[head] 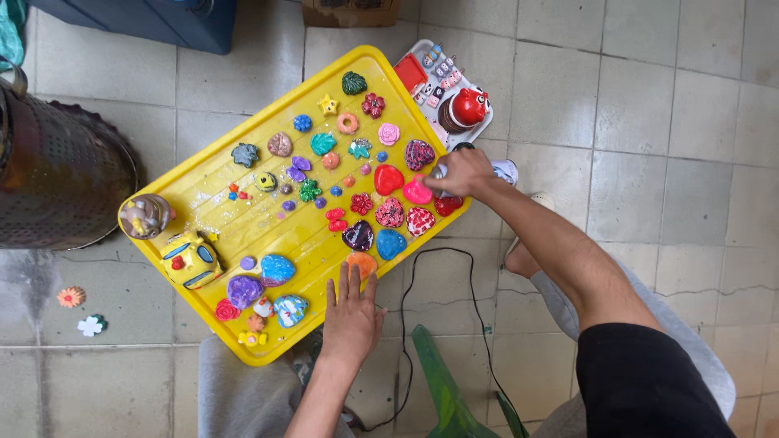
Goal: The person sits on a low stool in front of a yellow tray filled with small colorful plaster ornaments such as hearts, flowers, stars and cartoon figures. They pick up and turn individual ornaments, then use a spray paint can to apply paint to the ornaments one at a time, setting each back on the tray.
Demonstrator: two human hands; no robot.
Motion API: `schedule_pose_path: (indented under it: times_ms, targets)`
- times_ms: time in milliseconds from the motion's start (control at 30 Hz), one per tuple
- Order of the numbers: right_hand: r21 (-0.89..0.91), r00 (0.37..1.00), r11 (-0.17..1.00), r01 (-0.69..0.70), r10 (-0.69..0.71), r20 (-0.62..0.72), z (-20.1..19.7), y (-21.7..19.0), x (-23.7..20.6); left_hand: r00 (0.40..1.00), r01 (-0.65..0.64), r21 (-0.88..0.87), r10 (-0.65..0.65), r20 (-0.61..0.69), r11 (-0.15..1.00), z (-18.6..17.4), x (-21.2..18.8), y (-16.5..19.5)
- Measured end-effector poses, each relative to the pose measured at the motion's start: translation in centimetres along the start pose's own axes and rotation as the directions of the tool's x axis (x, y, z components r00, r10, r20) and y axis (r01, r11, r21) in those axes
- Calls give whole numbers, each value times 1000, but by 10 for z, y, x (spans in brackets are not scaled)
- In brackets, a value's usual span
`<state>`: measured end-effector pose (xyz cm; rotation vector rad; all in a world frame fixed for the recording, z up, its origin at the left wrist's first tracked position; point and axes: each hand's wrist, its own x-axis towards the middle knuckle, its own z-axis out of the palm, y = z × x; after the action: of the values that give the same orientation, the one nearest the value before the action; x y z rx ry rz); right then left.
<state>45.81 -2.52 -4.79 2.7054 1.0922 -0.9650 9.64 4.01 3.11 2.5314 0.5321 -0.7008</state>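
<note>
The fingers of the right hand [464, 172] were curled together around a small pale object [438, 172], its kind too small to tell, at the right edge of the yellow tray [243, 174]. The fingertips hung just over a pink heart [417, 192], with a red heart [388, 179] beside it and a dark red heart [447, 204] under the knuckles. The left hand [350, 316] lay flat with fingers spread and straight on the tray's near edge, the fingertips touching an orange shell piece [362, 264]. Just beyond it on the tray sat a blue heart [390, 243] and a purple heart [358, 236]. Farther left on the tray stood a yellow toy car [191, 260] and a small jar [144, 216] at the left corner. Beyond the tray's far right edge lay a white palette [434, 85] bearing a red figurine [468, 106]. A black cable [422, 268] ran over the floor tiles near the tray's right edge, and a perforated metal drum [57, 174] stood off its left side.
</note>
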Motion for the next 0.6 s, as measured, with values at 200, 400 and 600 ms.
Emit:
schedule_pose_path:
  times_ms: [200,400,600]
  targets:
    - [-62,997,998,-22,27,73,-5,-5,-3,999,-4,8,4,49,1000,0,-2,5]
    - [-35,996,999,30,-33,-83,-10,-9,0,1000,11,-5,-11,11,1000,-3,-2,7]
    - [-177,998,983,44,-51,-34,-11,-25,-12,1000,8,-4,-8,5,1000,-2,3,8]
